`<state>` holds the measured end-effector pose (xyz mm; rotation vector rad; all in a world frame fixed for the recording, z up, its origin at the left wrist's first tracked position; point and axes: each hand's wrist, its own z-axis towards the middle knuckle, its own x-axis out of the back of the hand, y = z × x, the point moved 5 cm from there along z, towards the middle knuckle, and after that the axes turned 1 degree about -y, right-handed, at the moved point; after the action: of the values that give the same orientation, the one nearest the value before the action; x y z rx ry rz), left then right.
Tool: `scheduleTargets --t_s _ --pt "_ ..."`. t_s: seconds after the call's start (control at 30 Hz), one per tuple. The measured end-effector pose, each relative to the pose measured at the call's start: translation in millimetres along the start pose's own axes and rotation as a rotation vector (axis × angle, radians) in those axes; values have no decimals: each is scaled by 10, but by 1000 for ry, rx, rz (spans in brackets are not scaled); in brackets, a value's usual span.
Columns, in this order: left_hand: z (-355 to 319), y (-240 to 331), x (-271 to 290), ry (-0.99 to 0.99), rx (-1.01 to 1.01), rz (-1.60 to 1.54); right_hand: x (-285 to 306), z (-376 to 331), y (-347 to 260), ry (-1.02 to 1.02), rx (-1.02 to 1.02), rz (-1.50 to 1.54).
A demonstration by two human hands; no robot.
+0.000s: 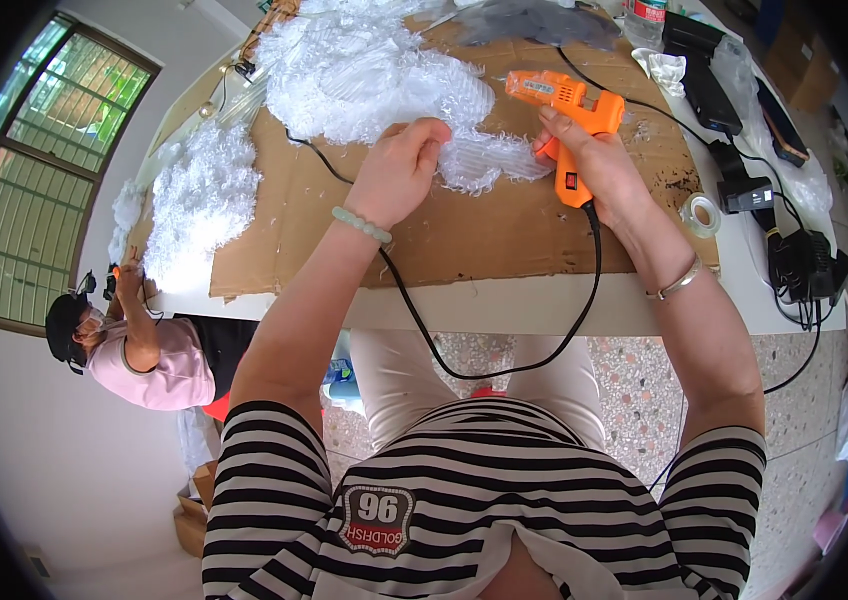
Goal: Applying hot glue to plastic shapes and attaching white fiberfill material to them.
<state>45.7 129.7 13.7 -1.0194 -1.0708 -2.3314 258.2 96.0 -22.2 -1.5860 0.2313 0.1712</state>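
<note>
My right hand [599, 160] is wrapped round the handle of an orange hot glue gun [599, 115], its nozzle end pointing left. A black cord runs from the base of the handle and loops down past the table's front edge. My left hand [399, 172] is closed in a pinch at the left end of a white, see-through fringed strip [489, 162]. That strip stretches between my two hands, just below the glue gun. Behind it lies a large heap of the same white fringed material [364, 75]. What exactly sits between my left fingertips is partly hidden.
Brown cardboard [294, 235] covers much of the white table. Another fringed pile [206, 195] lies at left, near a co-worker in a pink top [169, 365]. Tape [701, 215], black adapters [744, 192], cables and a bottle [644, 22] crowd the right side.
</note>
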Motion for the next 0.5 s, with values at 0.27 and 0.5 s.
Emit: scheduleTargets --t_s 0.27,0.5 --pt "167 -72 -78 -36 -44 -80 1 -1 -14 -1 19 14" --pt "237 -35 -202 -179 -2 -37 3 9 -13 -21 17 32"
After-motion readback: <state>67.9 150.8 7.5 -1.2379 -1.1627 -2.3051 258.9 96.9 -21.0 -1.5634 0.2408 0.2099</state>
